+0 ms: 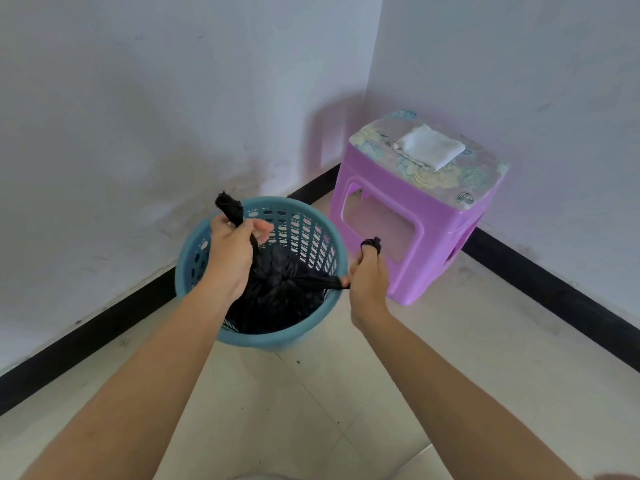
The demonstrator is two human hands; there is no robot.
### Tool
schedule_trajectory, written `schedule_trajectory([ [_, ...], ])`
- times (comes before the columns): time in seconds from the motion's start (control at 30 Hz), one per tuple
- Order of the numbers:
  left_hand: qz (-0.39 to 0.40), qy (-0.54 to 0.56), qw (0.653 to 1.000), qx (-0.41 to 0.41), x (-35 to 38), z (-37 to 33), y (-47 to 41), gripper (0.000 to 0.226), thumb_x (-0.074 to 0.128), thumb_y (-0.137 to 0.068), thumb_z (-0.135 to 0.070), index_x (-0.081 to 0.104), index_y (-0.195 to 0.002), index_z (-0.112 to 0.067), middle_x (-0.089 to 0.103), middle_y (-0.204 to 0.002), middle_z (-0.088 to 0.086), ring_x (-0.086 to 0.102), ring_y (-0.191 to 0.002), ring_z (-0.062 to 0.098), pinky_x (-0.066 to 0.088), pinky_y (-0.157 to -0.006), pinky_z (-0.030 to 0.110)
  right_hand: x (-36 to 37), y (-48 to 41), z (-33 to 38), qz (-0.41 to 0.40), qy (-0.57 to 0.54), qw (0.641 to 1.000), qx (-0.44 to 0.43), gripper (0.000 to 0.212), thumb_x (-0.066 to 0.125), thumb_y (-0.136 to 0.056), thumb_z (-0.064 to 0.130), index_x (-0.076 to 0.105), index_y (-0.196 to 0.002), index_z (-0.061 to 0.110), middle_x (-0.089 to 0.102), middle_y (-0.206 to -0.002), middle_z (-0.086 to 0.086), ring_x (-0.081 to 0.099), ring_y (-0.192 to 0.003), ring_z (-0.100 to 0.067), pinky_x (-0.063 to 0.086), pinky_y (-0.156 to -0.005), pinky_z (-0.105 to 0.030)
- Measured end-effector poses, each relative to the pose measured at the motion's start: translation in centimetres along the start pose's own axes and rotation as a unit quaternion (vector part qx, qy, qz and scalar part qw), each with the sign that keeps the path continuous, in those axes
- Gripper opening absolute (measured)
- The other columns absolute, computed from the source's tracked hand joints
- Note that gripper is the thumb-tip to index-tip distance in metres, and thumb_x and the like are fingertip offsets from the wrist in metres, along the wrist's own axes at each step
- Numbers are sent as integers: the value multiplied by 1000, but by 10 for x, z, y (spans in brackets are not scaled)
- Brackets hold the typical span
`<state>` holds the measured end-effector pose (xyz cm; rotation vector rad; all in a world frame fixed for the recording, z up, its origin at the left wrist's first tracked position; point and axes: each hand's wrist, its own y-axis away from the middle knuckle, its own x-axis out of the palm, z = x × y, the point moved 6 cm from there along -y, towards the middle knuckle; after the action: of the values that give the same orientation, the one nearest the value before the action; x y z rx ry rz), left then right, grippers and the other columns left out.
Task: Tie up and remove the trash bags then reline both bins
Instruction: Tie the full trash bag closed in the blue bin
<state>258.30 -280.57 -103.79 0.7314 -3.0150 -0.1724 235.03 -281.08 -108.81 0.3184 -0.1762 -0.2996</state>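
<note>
A round blue perforated bin (304,216) stands on the floor in the room's corner. A black trash bag (277,292) sits inside it, its top gathered into two twisted ends that cross at the middle. My left hand (230,251) is shut on the far-left end, whose tip sticks up above my fist. My right hand (369,271) is shut on the other end, pulled out over the bin's right rim. The two ends are stretched apart. Only one bin is in view.
A purple plastic stool (391,233) with a flowered top stands right of the bin, close to my right hand. A folded white cloth or bag (429,147) lies on it. White walls with black skirting meet behind. Tiled floor lies toward me.
</note>
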Motion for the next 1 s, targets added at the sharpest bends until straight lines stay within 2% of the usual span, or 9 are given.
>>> schedule_trajectory([
  [0.1,21,-113,992,57,-2,-9,7,22,32,-107,-29,53,-105,-35,72,-107,-5,62,-107,-1,42,-102,30,17,6,9,75,3,997,2,21,38,-87,22,32,-66,21,29,-49,9,28,-45,-12,32,-52,-30],
  [0.17,17,-230,969,90,-11,-9,11,19,32,-106,-42,49,-99,-44,64,-95,-14,57,-86,-14,44,-83,24,25,3,23,103,83,989,-57,21,37,-91,23,41,-71,18,45,-51,8,44,-51,-11,37,-61,-29],
  [0.23,16,-306,947,96,-23,-1,14,15,41,-102,-43,52,-107,-33,60,-92,-4,59,-86,3,48,-81,36,33,1,36,134,171,969,-122,25,38,-96,30,52,-81,17,62,-67,4,55,-65,-5,39,-68,-27],
  [0.37,58,-391,918,-6,-43,40,24,54,65,-93,-25,41,-138,-9,52,-135,13,49,-127,32,40,-109,49,52,4,50,178,270,924,-206,32,36,-96,45,55,-89,20,65,-85,1,55,-71,1,42,-65,-26],
  [0.47,27,-364,929,-58,-48,51,25,43,66,-93,-24,48,-128,-7,62,-122,10,61,-109,29,47,-98,43,64,11,55,182,348,874,-286,30,32,-100,48,44,-77,33,55,-75,9,52,-70,-5,37,-61,-29],
  [0.63,-57,-346,936,35,-50,28,11,22,57,-98,-26,67,-103,-7,67,-89,4,63,-86,24,40,-74,30,76,13,62,120,481,810,-314,47,18,-102,55,46,-86,21,58,-80,-3,57,-76,-25,46,-66,-39],
  [0.83,-38,-182,981,46,-44,29,10,4,56,-99,-26,60,-100,-25,74,-97,-3,70,-94,11,55,-88,37,103,8,65,251,197,943,-93,26,50,-100,44,55,-104,19,63,-92,3,67,-74,-4,57,-68,-32],
  [0.93,-95,-113,989,31,-51,32,8,9,57,-99,-23,56,-90,-23,76,-90,1,73,-88,14,59,-84,45,87,11,49,205,196,953,-109,32,71,-87,24,56,-115,28,63,-107,11,65,-95,-5,55,-86,-30],
  [1.0,-109,-105,988,30,-51,34,5,10,57,-99,-23,55,-89,-20,75,-89,4,73,-85,17,60,-80,47,69,16,34,150,254,948,-124,43,71,-81,18,55,-120,27,63,-110,6,62,-85,5,48,-76,-12],
])
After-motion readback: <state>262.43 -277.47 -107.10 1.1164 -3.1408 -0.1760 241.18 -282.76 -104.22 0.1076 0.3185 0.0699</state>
